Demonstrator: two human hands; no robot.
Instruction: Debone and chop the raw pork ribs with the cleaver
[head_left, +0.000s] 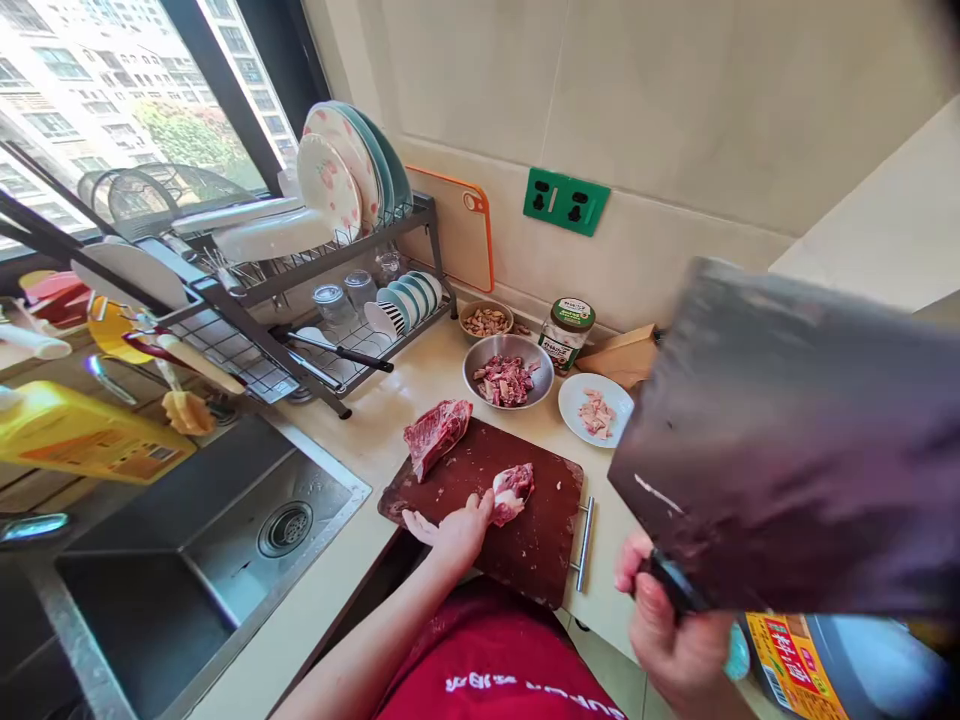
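Observation:
My right hand (671, 620) grips the black handle of a cleaver (795, 450), raised close to the camera so that its broad blade covers much of the right side. On the dark red cutting board (465, 555), my left hand (461, 525) has its fingers closed on the near end of a small piece of meat (512, 492). A larger slab of raw ribbed meat (436, 436) lies at the board's far left corner. Beyond the board stand a metal bowl (546, 372) of chopped red meat (507, 380) and a white plate (571, 402) with pale trimmings (597, 413).
A sink (300, 580) lies to the left, with a yellow bottle (90, 432) beside it. The dish rack (330, 262) stands behind. Along the wall are a brown bowl (469, 309), a lidded tub (564, 333) and a wooden block (619, 357). A metal handle (585, 545) edges the board.

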